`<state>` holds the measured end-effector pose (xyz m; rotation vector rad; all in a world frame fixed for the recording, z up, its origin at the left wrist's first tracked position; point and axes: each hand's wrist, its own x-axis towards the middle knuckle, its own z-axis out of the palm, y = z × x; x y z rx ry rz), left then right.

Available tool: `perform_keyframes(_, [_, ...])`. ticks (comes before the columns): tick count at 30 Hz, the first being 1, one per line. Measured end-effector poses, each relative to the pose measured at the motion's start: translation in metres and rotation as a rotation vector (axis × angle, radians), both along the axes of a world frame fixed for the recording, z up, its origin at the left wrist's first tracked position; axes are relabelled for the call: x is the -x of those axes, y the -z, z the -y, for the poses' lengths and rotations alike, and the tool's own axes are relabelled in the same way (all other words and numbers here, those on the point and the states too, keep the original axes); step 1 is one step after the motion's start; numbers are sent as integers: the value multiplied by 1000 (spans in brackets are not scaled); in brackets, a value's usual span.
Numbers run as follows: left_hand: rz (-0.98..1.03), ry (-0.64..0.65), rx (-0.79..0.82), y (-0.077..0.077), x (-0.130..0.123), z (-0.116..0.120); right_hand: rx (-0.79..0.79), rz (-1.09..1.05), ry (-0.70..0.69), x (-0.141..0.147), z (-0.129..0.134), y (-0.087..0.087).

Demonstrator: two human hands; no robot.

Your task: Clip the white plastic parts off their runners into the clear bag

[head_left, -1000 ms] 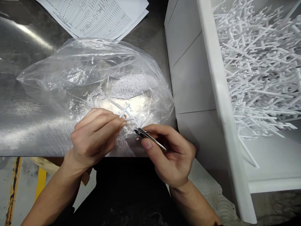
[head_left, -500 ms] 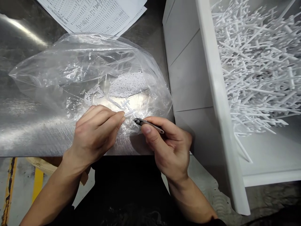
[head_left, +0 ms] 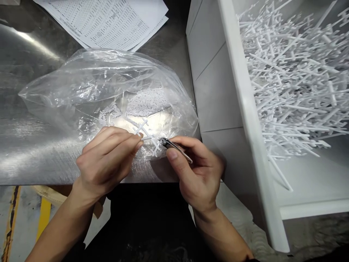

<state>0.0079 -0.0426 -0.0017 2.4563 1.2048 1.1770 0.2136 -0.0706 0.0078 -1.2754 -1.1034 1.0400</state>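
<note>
Between the thumb and fingers of my left hand [head_left: 107,156] is the stem of a small white plastic sprue [head_left: 147,135] with short cross branches. My right hand [head_left: 195,165] grips a metal nail clipper [head_left: 177,148], its jaws against or very close to the sprue's right side. Whether the jaws touch it I cannot tell. Below both hands lies a clear plastic bag [head_left: 109,69], with many tiny white pieces [head_left: 148,102] in a heap and a smaller cluster [head_left: 109,112] to the left.
To the right stands a white bin [head_left: 240,91] full of branched white sprues [head_left: 297,80]. Printed sheets [head_left: 109,22] lie at the back of the metal table [head_left: 21,145]. The table's front edge runs just below my hands.
The sprue has turned in my left fingers, so its branches now spread to both sides of the stem. The clipper has shifted slightly right, and its lever stands more apart.
</note>
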Motion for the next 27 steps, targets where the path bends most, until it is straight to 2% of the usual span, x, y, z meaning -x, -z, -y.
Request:
perform_keyframes(9, [-24,6,-11,5,4,1,-21,21,-39,-2,0,3])
perform_keyframes(18, [-135,-105,-23,1,-8,-6,32,-57,6,3,-3,7])
perform_keyframes(24, [44,-88,-135,0,-7,-6,0,-82,54,4,-4,6])
perform_keyframes(27, [96,-173,-114,-4,11,14,-11,-18,68,0,-2,11])
